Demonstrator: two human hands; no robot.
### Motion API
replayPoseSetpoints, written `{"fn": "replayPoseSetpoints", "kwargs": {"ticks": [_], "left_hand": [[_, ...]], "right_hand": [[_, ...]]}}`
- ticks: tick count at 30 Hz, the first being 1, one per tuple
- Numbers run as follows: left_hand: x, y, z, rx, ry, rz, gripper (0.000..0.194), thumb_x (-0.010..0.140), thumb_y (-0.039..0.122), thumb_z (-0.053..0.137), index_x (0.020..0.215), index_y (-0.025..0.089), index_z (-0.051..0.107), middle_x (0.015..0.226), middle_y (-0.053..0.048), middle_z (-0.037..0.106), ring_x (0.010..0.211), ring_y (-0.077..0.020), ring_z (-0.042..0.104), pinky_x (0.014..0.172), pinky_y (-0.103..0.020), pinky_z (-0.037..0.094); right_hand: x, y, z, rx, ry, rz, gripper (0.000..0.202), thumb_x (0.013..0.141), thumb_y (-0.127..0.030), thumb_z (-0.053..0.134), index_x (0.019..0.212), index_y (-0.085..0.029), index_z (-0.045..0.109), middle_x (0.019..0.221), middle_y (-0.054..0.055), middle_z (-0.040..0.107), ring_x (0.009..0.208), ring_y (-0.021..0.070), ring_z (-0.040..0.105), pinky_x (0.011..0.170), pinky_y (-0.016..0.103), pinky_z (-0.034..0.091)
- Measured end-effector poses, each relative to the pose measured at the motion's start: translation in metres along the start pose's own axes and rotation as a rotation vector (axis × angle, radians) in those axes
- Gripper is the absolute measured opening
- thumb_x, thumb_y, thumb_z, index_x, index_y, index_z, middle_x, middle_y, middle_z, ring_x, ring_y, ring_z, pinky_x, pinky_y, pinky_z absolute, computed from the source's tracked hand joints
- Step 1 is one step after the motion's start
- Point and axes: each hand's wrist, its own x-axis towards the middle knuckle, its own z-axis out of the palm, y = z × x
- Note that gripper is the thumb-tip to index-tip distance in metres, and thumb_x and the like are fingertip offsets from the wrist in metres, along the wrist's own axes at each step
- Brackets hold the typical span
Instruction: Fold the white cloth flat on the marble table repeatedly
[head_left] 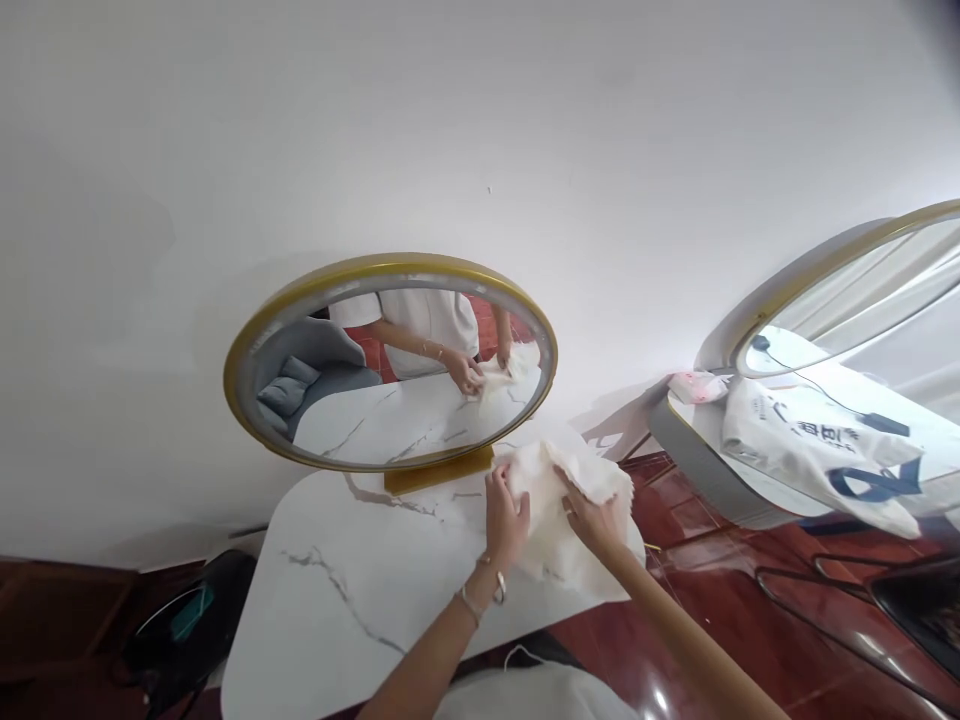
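A thin cream-white cloth point(551, 540) with ragged edges lies loosely folded and rumpled over the right end of the marble-patterned table point(322, 600). At its left edge, my left hand point(507, 515) is closed on the fabric, with bracelets on the wrist. My right hand point(598, 522) grips a fold near the cloth's upper middle; part of its fingers is hidden by the fabric. The round gold-framed mirror point(405, 400) behind the table reflects both hands on the cloth.
To the right, a second table point(697, 470) holds a white tote bag point(795, 430) with blue handles, a pink-and-white packet point(697, 386) and another mirror point(870, 290). A dark bin-like container point(187, 620) stands at lower left. Metal chair legs point(810, 615) stand on the red floor.
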Motion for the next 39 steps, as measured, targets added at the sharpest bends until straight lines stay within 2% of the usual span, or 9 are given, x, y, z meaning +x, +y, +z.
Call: {"fn": "replayPoseSetpoints", "kwargs": {"ticks": [4,8,16,21,25,32,34,37,39], "left_hand": [[0.016,-0.042,0.063,0.365,-0.243,0.019,0.055,0.085,0.026,0.044,0.137,0.014,0.033,0.141,-0.017,0.04,0.134,-0.0287,0.035,0.107,-0.044,0.034],[0.012,-0.072,0.092,0.446,-0.273,-0.002,0.058,0.085,0.031,0.046,0.139,0.013,0.035,0.146,-0.017,0.035,0.138,-0.0316,0.027,0.11,-0.05,0.029],[0.029,-0.099,0.098,0.638,-0.277,0.13,0.076,0.081,0.051,0.056,0.145,0.02,0.029,0.155,-0.013,0.019,0.142,-0.0331,0.014,0.111,-0.054,0.025],[0.027,-0.107,0.1,0.653,-0.239,0.152,0.076,0.081,0.055,0.055,0.145,0.023,0.029,0.156,-0.011,0.016,0.143,-0.0325,0.013,0.112,-0.053,0.024],[0.024,-0.107,0.098,0.672,-0.255,0.135,0.075,0.082,0.056,0.055,0.144,0.024,0.03,0.155,-0.011,0.018,0.142,-0.0319,0.015,0.112,-0.051,0.025],[0.038,-0.07,0.082,0.469,-0.306,-0.016,0.069,0.081,0.05,0.058,0.138,0.017,0.041,0.152,-0.015,0.026,0.141,-0.0344,0.019,0.111,-0.057,0.023],[0.041,-0.043,0.07,0.317,-0.353,-0.06,0.055,0.083,0.047,0.056,0.128,0.017,0.053,0.141,-0.016,0.044,0.134,-0.0344,0.036,0.107,-0.056,0.032],[0.032,0.004,0.036,0.093,-0.378,0.005,0.034,0.091,0.044,0.044,0.111,0.025,0.064,0.111,-0.006,0.066,0.102,-0.0217,0.062,0.089,-0.038,0.051],[0.016,0.031,0.009,-0.159,-0.154,0.026,0.03,0.092,0.046,0.045,0.105,0.029,0.065,0.102,-0.004,0.067,0.089,-0.0175,0.064,0.079,-0.033,0.055]], "right_hand": [[0.026,0.024,0.041,0.109,-0.09,-0.07,0.062,0.09,-0.046,0.037,0.148,-0.026,0.022,0.149,0.011,0.033,0.136,0.029,0.031,0.107,0.053,0.028],[0.019,0.054,0.075,0.188,-0.173,-0.043,0.059,0.093,-0.052,0.028,0.147,-0.028,0.024,0.15,0.009,0.032,0.138,0.0256,0.029,0.107,0.048,0.031],[0.032,0.087,0.076,0.195,-0.146,-0.177,0.079,0.083,-0.066,0.043,0.147,-0.025,0.023,0.151,0.01,0.03,0.139,0.0271,0.024,0.111,0.047,0.025],[0.043,0.089,0.081,0.192,-0.1,-0.208,0.066,0.084,-0.066,0.041,0.139,-0.029,0.041,0.149,0.011,0.031,0.137,0.0287,0.028,0.11,0.049,0.025],[0.054,0.089,0.091,0.178,-0.049,-0.152,0.059,0.09,-0.059,0.034,0.139,-0.027,0.041,0.152,0.01,0.025,0.139,0.0284,0.024,0.11,0.048,0.026],[0.068,0.084,0.1,0.119,-0.055,-0.164,0.061,0.089,-0.057,0.039,0.142,-0.029,0.035,0.154,0.007,0.024,0.141,0.0279,0.021,0.112,0.05,0.022],[0.067,0.084,0.1,0.116,-0.045,-0.168,0.061,0.089,-0.056,0.039,0.143,-0.028,0.035,0.154,0.007,0.024,0.141,0.0276,0.022,0.112,0.05,0.022],[0.065,0.084,0.099,0.11,-0.031,-0.177,0.06,0.089,-0.053,0.04,0.144,-0.028,0.033,0.153,0.007,0.025,0.14,0.0272,0.023,0.111,0.049,0.023],[0.064,0.084,0.1,0.107,-0.025,-0.176,0.06,0.089,-0.051,0.04,0.144,-0.029,0.032,0.153,0.007,0.026,0.14,0.0271,0.023,0.111,0.05,0.023]]}}
